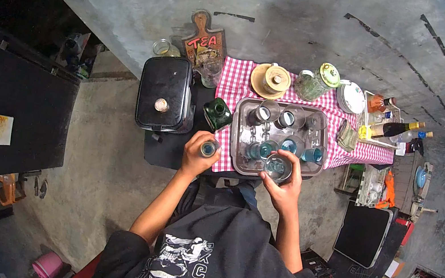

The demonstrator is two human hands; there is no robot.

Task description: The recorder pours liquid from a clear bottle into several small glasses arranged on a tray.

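Note:
My left hand (pixel 198 152) grips a narrow glass vessel (pixel 208 148) seen from above, at the table's front edge; whether it is a bottle or a tumbler I cannot tell. In my right hand (pixel 286 187) is a clear drinking glass (pixel 277 169), held over the front rim of a grey serving tray (pixel 240 165). Blue liquid shows in the tray's front glasses, among them a right-hand one (pixel 313 154). Along the back of the tray stand more glasses, including a left one (pixel 261 114) with something whitish inside. A dark green square bottle (pixel 217 113) stands left of the tray.
A black lidded box (pixel 165 83) occupies the table's left. Behind the tray on the checked cloth (pixel 235 80) are a lidded cup (pixel 276 80), a green jug (pixel 313 85) and stacked plates (pixel 350 97). A wire basket of bottles (pixel 378 134) and a folded cloth (pixel 347 136) lie right.

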